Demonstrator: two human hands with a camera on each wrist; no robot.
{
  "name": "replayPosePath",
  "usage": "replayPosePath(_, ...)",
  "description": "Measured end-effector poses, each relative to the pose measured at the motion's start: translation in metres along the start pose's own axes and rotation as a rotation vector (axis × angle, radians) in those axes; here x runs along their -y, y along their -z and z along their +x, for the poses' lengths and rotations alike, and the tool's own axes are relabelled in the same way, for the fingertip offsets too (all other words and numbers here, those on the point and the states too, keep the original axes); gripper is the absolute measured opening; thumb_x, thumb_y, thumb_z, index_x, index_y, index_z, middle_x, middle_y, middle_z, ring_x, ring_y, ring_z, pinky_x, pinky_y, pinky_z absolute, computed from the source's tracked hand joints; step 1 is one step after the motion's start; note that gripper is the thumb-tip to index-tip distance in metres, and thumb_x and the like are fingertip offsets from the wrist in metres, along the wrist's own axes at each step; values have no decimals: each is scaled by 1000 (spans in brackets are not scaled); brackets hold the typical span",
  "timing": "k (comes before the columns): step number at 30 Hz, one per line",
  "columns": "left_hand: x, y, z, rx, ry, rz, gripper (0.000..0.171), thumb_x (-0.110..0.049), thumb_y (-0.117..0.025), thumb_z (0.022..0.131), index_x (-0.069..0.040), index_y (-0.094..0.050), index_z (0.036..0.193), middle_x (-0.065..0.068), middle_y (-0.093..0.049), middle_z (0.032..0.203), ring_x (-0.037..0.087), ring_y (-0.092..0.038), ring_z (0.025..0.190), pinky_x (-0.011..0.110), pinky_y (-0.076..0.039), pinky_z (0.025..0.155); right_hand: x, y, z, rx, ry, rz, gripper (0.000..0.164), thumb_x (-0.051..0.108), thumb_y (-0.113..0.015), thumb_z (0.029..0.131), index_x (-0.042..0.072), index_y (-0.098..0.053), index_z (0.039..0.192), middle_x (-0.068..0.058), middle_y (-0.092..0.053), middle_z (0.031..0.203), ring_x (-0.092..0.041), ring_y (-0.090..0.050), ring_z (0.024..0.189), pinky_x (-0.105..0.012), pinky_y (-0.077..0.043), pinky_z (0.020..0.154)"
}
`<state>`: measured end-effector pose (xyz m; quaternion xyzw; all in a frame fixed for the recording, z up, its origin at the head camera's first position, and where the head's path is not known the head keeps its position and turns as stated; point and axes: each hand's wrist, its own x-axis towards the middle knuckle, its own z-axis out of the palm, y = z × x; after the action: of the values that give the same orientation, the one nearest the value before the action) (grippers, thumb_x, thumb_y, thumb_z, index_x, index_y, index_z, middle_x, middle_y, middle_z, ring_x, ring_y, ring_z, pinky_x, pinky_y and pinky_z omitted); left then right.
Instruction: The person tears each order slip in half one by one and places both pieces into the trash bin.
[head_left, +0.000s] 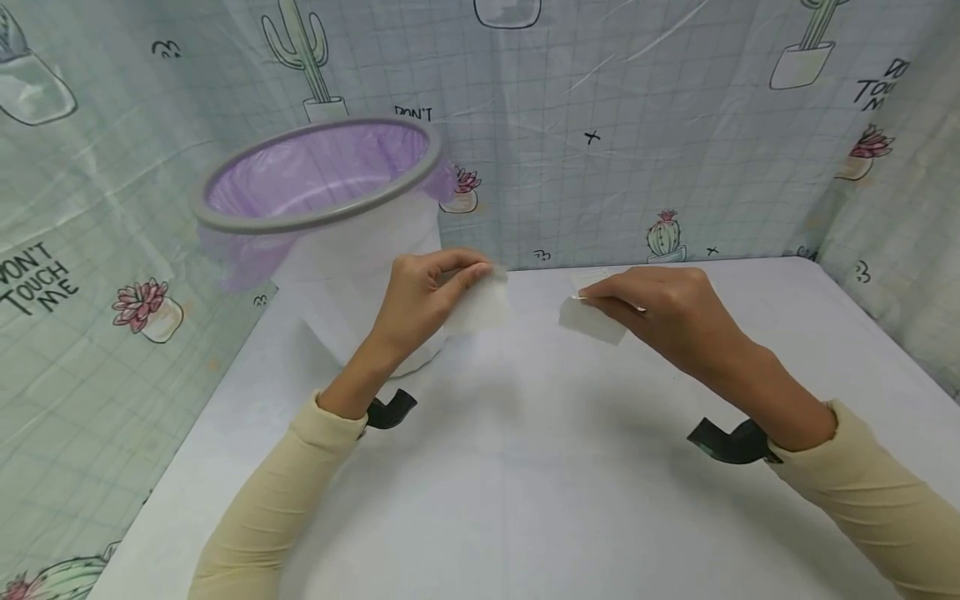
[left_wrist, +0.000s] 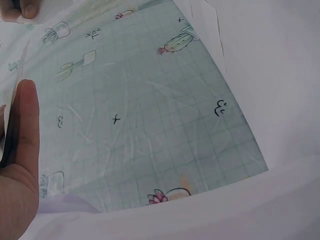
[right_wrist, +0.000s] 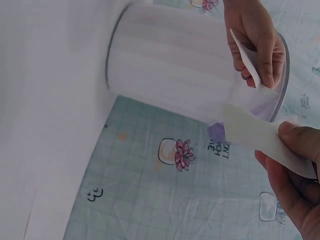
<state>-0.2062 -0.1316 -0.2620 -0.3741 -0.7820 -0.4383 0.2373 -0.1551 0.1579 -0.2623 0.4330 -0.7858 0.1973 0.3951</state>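
Note:
Between its thumb and fingers my left hand (head_left: 427, 292) pinches a small off-white piece of paper (head_left: 483, 304). It hangs in front of the bin's right side and shows nearly edge-on in the left wrist view. My right hand (head_left: 671, 317), apart from the left, pinches another off-white paper piece (head_left: 596, 323) above the table. In the right wrist view this paper (right_wrist: 250, 129) sticks out past the thumb, bent slightly. A white bin (head_left: 360, 267) with a grey rim and a purple bag liner (head_left: 322, 167) stands just beyond my left hand.
Under both hands spreads a white tabletop (head_left: 510, 500). A printed curtain (head_left: 540, 108) with cacti and lettering hangs behind the table and along its sides. Black straps (head_left: 731, 442) stick out from both wrists below the cream sleeves.

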Motion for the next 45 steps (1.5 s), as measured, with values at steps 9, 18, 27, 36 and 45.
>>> replayPosePath(9, 0, 6, -1, 3, 1, 2, 11, -8, -73, 94, 0, -78, 98, 9, -78, 94, 19, -75, 88, 30, -58, 79, 1, 1, 1, -2, 5, -3, 31, -9, -88, 69, 5, -81, 96, -2, -78, 86, -14, -74, 72, -29, -57, 59)
replayPosePath(18, 0, 11, -1, -2, -16, 16, 10, -8, -73, 94, 0, -79, 97, 8, -78, 92, 17, -74, 86, 25, -56, 77, 5, 0, 4, 14, -4, 7, 32, -9, -87, 70, 4, -80, 98, -3, -78, 88, -16, -75, 74, -31, -59, 61)
replayPosePath(27, 4, 17, -2, -5, -29, 19, 10, -8, -73, 94, 0, -78, 97, 8, -78, 91, 16, -74, 82, 21, -54, 73, 4, -4, 8, 3, 4, 14, 28, -7, -87, 71, 4, -81, 96, -3, -78, 86, -14, -73, 70, -29, -57, 58)
replayPosePath(36, 6, 23, 2, -16, -46, 26, 11, -7, -72, 94, 2, -78, 97, 9, -78, 92, 18, -74, 84, 20, -55, 76, 4, -3, 9, 12, 1, -3, 28, -8, -87, 72, 4, -80, 96, -3, -78, 87, -16, -74, 72, -30, -58, 59)
replayPosePath(45, 4, 28, 1, -34, -13, 28, 10, -6, -73, 93, 2, -78, 96, 10, -78, 92, 18, -74, 82, 17, -53, 70, 6, -1, 12, 25, 7, -3, 27, -8, -85, 74, 4, -80, 98, -5, -78, 87, -16, -74, 73, -30, -58, 58)
